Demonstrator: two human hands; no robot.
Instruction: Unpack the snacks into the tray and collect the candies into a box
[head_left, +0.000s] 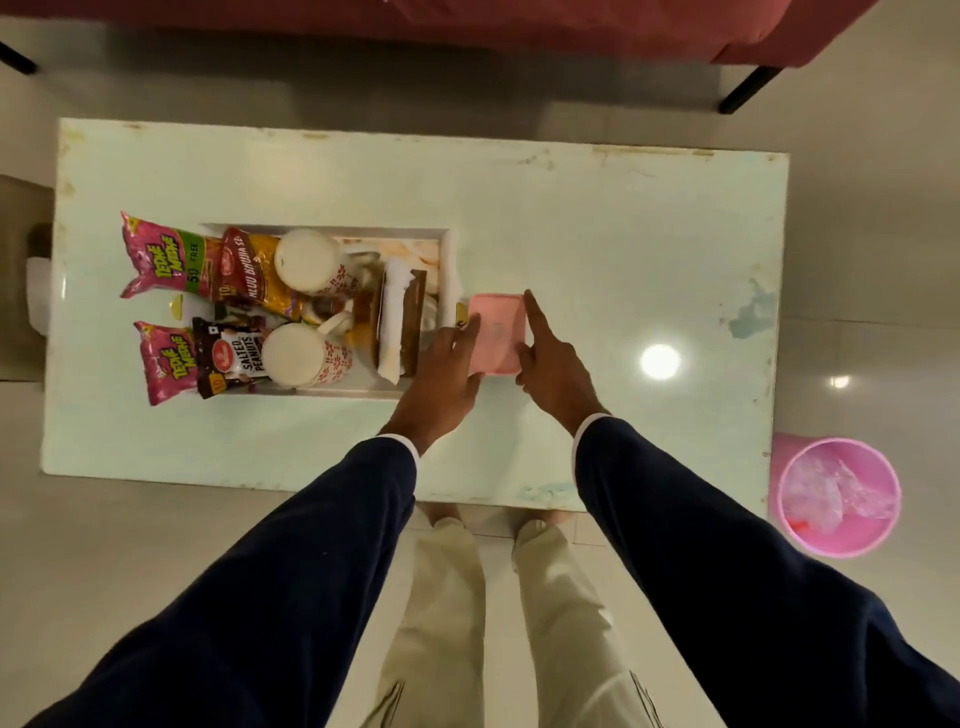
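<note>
Pink rectangular plastic box (497, 332), lid smooth with rounded corners: on the glossy pale table (597, 218), touching the tray's (451, 270) right rim. Left hand (441, 374) and right hand (550, 371) flank it, fingers spread against its sides, right forefinger extended.

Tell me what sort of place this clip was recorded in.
Probably a home living room. A low pale table stands on a glossy tiled floor, with a red sofa or bed on dark legs just behind it and a small pink bin beside the table.
</note>
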